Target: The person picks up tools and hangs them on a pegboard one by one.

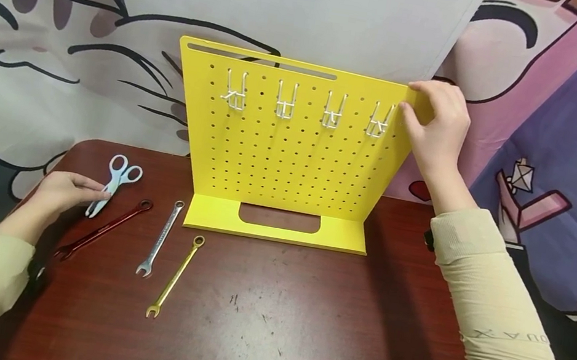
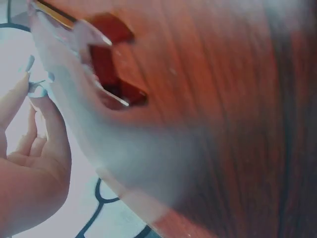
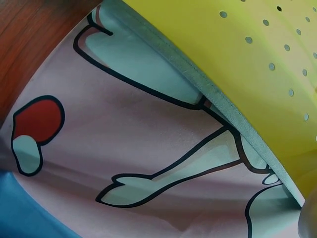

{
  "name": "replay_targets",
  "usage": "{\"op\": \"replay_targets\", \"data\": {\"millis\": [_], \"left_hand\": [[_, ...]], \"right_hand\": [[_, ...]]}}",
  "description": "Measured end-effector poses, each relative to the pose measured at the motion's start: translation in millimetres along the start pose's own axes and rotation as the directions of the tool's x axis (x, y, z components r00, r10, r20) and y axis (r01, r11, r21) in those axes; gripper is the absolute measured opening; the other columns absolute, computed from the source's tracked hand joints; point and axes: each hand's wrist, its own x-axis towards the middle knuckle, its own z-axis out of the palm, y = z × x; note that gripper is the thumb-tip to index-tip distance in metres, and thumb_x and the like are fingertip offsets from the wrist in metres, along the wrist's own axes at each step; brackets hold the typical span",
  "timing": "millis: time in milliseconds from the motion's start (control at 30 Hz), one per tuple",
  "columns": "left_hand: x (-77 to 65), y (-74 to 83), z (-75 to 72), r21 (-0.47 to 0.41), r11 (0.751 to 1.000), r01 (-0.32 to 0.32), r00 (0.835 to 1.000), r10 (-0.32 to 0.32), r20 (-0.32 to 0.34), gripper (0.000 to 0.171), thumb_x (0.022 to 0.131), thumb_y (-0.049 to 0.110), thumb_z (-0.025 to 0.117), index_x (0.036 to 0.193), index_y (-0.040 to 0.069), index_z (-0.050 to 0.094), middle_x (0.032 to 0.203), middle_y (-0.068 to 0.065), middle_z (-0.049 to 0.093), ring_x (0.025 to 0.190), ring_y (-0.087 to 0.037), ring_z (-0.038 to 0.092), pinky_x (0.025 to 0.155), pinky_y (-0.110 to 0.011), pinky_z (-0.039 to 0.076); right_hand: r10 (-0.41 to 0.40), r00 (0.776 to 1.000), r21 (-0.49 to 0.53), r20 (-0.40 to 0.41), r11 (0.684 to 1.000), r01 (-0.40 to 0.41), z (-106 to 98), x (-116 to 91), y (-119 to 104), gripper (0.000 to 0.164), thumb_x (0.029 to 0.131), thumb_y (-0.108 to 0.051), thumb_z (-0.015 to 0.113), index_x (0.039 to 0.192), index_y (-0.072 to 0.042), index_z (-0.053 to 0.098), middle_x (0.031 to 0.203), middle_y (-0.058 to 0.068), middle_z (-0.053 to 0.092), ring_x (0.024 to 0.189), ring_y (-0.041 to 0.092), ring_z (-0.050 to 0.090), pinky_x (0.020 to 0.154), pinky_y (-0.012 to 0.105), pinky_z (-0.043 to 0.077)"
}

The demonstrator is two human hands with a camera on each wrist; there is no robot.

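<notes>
My left hand (image 1: 65,194) pinches a pair of light blue scissors (image 1: 112,190) between thumb and fingers, over the table's left part. In the left wrist view the same hand (image 2: 39,158) holds the scissors (image 2: 37,88) by a small visible part. A yellow pegboard (image 1: 286,161) stands upright at the back, with several white wire hooks (image 1: 285,105) along its upper rows. My right hand (image 1: 440,125) grips its upper right edge, thumb in front. Only a sliver of that hand (image 3: 308,218) shows beside the pegboard (image 3: 267,94) in the right wrist view.
On the dark brown table (image 1: 270,302) lie a red wrench (image 1: 104,231), a silver wrench (image 1: 161,240) and a yellow-gold wrench (image 1: 176,275), left of and before the board. A cartoon-printed cloth (image 1: 130,113) hangs behind the table.
</notes>
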Motion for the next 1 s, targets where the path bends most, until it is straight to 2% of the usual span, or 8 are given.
{"op": "replay_targets", "data": {"millis": [200,267,367,467,567,667,867,1000], "left_hand": [[-8.6,17.8,1.1,-0.111,0.994,0.017,0.999,-0.020,-0.031,0.065,0.100,0.047,0.073,0.135,-0.008,0.066,0.136,-0.030,0.058,0.125,-0.044,0.051,0.106,-0.067,0.044],[-13.4,25.7,2.8,-0.159,0.987,-0.001,0.999,-0.007,-0.048,0.051,0.098,0.047,0.075,0.126,0.005,0.076,0.118,-0.007,0.068,0.115,-0.031,0.056,0.102,-0.059,0.047],[-21.7,39.5,7.7,-0.226,0.974,-0.032,0.997,0.016,-0.072,0.023,0.096,0.046,0.078,0.109,0.028,0.083,0.097,0.024,0.061,0.104,-0.011,0.051,0.093,-0.039,0.044],[-29.6,54.3,14.1,-0.301,0.951,-0.075,0.994,0.047,-0.100,0.002,0.097,0.041,0.079,0.096,0.043,0.079,0.088,0.035,0.060,0.099,-0.002,0.047,0.085,-0.026,0.039],[-36.8,68.9,18.5,-0.370,0.919,-0.134,0.986,0.086,-0.145,0.013,0.097,0.032,0.080,0.093,0.045,0.078,0.088,0.034,0.064,0.098,0.000,0.049,0.080,-0.019,0.041],[-44.1,83.4,19.8,-0.503,0.838,-0.213,0.973,0.136,-0.185,0.020,0.096,0.019,0.081,0.094,0.038,0.081,0.091,0.029,0.068,0.095,0.001,0.054,0.074,-0.013,0.044],[-56.2,123.8,27.0,-0.774,0.530,-0.347,0.933,0.278,-0.228,0.027,0.093,-0.008,0.076,0.093,0.017,0.085,0.088,0.011,0.079,0.082,-0.002,0.069,0.072,-0.011,0.054],[-59.5,153.0,34.3,-0.814,0.437,-0.383,0.908,0.338,-0.246,0.031,0.091,-0.015,0.072,0.091,0.013,0.085,0.085,0.006,0.081,0.075,-0.004,0.073,0.072,-0.014,0.059]], "right_hand": [[-0.014,1.000,-0.019,0.013,1.000,0.014,-3,-3,2,0.025,0.096,-0.011,0.076,0.118,0.000,0.077,0.118,0.020,0.077,0.120,0.038,0.065,0.112,0.042,0.047],[0.007,1.000,-0.002,0.001,1.000,-0.007,-3,-3,1,0.024,0.095,-0.009,0.078,0.117,-0.002,0.078,0.117,0.018,0.077,0.120,0.036,0.065,0.112,0.041,0.047],[0.032,0.999,0.018,-0.013,0.999,-0.032,-3,-4,0,0.023,0.093,-0.008,0.080,0.115,-0.003,0.079,0.116,0.017,0.078,0.120,0.034,0.066,0.112,0.040,0.047],[0.031,0.999,0.018,-0.016,0.999,-0.031,-2,-4,1,0.023,0.092,-0.008,0.080,0.115,-0.004,0.080,0.116,0.016,0.078,0.120,0.035,0.066,0.112,0.041,0.048],[0.022,1.000,0.020,-0.014,1.000,-0.021,-2,-3,1,0.023,0.092,-0.007,0.081,0.114,-0.004,0.080,0.116,0.016,0.079,0.119,0.035,0.066,0.111,0.041,0.048],[0.010,1.000,0.022,-0.006,1.000,-0.010,-1,-2,1,0.023,0.092,-0.008,0.080,0.115,-0.004,0.080,0.116,0.016,0.079,0.119,0.035,0.067,0.111,0.041,0.048],[-0.022,1.000,-0.007,0.017,1.000,0.023,-2,0,1,0.023,0.095,-0.010,0.077,0.117,-0.002,0.078,0.118,0.018,0.078,0.119,0.036,0.066,0.111,0.041,0.048],[-0.035,0.999,-0.020,0.023,0.999,0.035,-3,1,2,0.024,0.096,-0.011,0.076,0.118,-0.001,0.077,0.119,0.019,0.077,0.120,0.037,0.065,0.111,0.042,0.048]]}}
